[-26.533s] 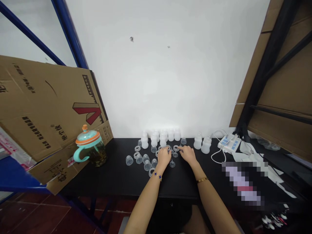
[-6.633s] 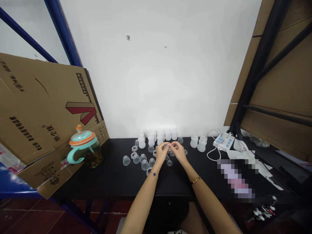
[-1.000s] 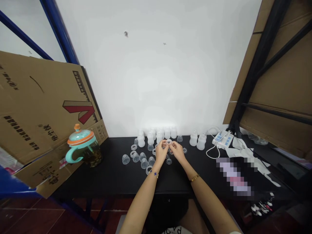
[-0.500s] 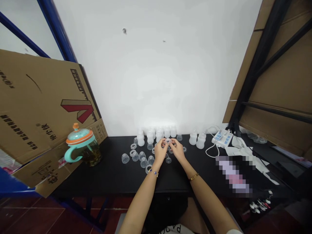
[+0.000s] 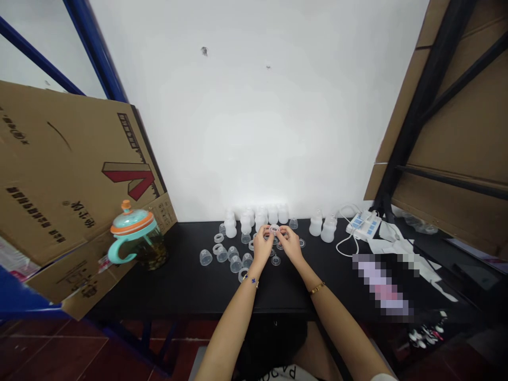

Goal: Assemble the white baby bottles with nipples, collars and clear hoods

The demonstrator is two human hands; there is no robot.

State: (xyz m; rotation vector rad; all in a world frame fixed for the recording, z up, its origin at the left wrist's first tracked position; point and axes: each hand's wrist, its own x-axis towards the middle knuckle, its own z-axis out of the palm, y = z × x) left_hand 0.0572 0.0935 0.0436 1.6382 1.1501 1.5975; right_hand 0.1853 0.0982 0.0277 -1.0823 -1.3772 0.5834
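Between both hands, a little above the black table, is a small translucent bottle collar ring (image 5: 274,229). My left hand (image 5: 263,245) pinches its left side and my right hand (image 5: 290,244) its right side. Whether a nipple sits inside the ring is too small to tell. Under and around the fingers lie several clear nipples, one of them a flat-based nipple (image 5: 275,260) just below the hands. To the left stand several clear dome caps (image 5: 235,264) and loose collar rings (image 5: 218,247). White baby bottles (image 5: 261,218) line the wall behind.
Two bottles (image 5: 328,228) stand right of the hands, beside a white power strip (image 5: 364,225) with a cable and white paper scraps (image 5: 391,246). A teal-lidded jug (image 5: 137,235) and a large cardboard sheet (image 5: 79,174) are at the left. The black table (image 5: 190,291) ends near my lap.
The view has shifted slightly. Both hands stay in place around the ring, which looks tilted a little differently between the fingers.
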